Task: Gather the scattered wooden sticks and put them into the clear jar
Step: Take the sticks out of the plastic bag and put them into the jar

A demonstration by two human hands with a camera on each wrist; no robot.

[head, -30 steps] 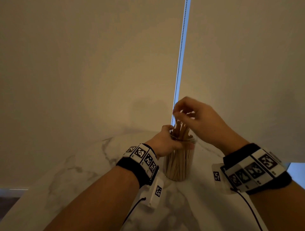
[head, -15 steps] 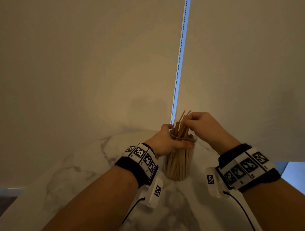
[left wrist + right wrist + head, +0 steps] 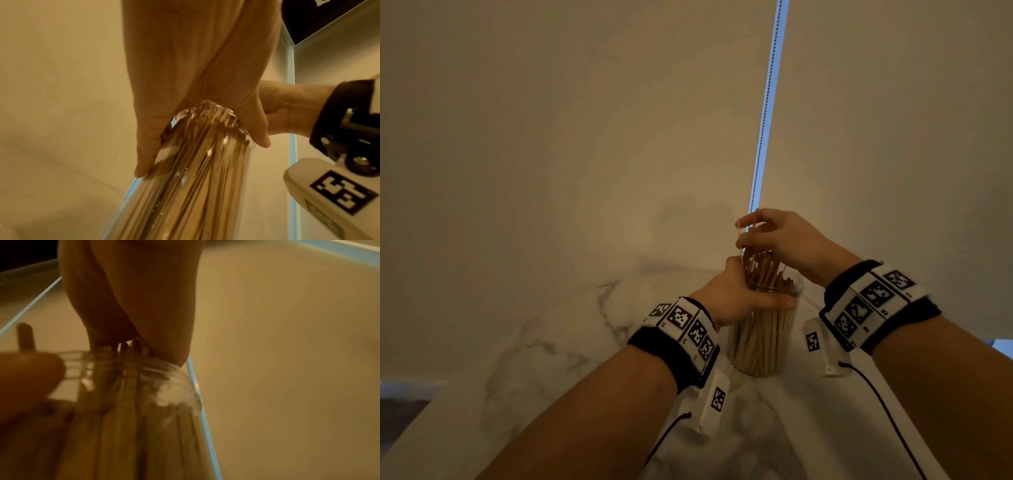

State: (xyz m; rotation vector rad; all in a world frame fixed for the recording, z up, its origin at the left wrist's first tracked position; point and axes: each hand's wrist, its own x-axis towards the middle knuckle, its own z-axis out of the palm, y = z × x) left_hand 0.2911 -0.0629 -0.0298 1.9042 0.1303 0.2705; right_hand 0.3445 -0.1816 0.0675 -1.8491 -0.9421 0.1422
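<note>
A clear jar (image 3: 760,346) packed with wooden sticks (image 3: 762,270) stands upright on the marble table (image 3: 544,370). My left hand (image 3: 736,294) grips the jar just under its rim, thumb across the front; the left wrist view shows its fingers (image 3: 148,146) wrapped round the jar (image 3: 195,178). My right hand (image 3: 774,236) hovers over the mouth, fingers curled round the raised tops of several sticks. The right wrist view is blurred: the right hand (image 3: 133,313) meets stick ends at the jar's rim (image 3: 164,374).
A pale roller blind (image 3: 551,137) with a bead chain (image 3: 765,113) hangs right behind the jar. The table's curved edge runs at lower left. Both wrists wear tagged camera bands with cables trailing toward me.
My right hand dropped to the jar's mouth half a second ago and has now risen again with stick tops in its fingers. The left hand kept its hold on the jar.
</note>
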